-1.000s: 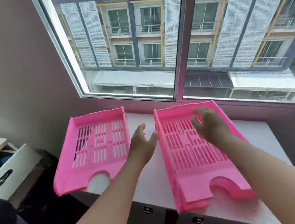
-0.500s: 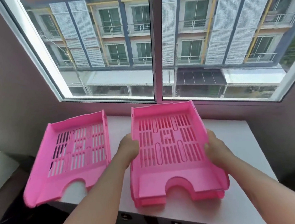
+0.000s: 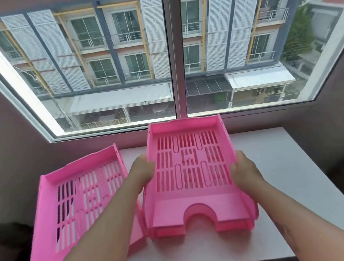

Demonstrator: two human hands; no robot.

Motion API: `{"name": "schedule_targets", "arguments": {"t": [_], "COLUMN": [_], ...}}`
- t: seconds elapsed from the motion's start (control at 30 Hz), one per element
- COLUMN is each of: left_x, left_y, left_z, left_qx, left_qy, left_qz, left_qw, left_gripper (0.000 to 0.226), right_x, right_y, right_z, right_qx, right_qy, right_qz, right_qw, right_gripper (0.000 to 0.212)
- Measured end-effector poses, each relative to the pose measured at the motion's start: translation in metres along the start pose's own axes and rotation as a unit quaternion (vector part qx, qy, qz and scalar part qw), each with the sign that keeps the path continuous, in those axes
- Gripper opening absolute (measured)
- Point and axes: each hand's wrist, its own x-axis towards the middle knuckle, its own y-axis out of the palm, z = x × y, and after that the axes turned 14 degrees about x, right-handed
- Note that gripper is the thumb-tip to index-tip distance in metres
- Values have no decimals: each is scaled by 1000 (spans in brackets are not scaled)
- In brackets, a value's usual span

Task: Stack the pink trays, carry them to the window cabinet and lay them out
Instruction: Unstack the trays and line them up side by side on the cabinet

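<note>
Pink slotted plastic letter trays [image 3: 192, 170] are the subject: I am working at the white worktop [image 3: 283, 173] of the cabinet under the window [image 3: 169, 54]. I judge the step in hand to be the laying-out. One single pink plastic tray [image 3: 80, 203] already lies at the left end of the worktop, angled, with its near corner overhanging the front edge. The remaining trays sit nested as a short stack at the centre; at least two layers show at the front lip, and I cannot count more.

My left hand [image 3: 142, 171] is clamped on the left wall of the top tray and my right hand [image 3: 243, 170] is clamped on the right wall, each grip closed around the rim at about mid-length. Whether the top tray is clear of the one below I cannot tell.

Condition of the trays: rigid moulded plastic, uniform bright pink, bases perforated with rows of slots, a half-round cut-out in the front lip, low side walls and a taller back wall. No damage is visible.

Next move, in my judgement: lift the top tray straight up so the nested walls release without dragging the lower one, then set it down flat on the bare worktop to the right, just beside the stack.
</note>
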Motion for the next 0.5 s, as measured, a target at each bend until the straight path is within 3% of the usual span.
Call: {"name": "schedule_targets", "arguments": {"t": [0.3, 0.5], "left_x": [-2, -11], "left_y": [-2, 39], "left_z": [-19, -85], "left_qx": [49, 105], "left_qy": [52, 127], "left_qz": [13, 21], "left_qw": [997, 986], "left_gripper": [25, 29], "right_x": [-16, -20], "right_y": [-38, -114], "right_z": [-3, -29], "right_qx": [32, 21], "right_qy": [11, 14], "right_qz": [-16, -73], "right_qw": [999, 997], "right_gripper": [25, 23]}}
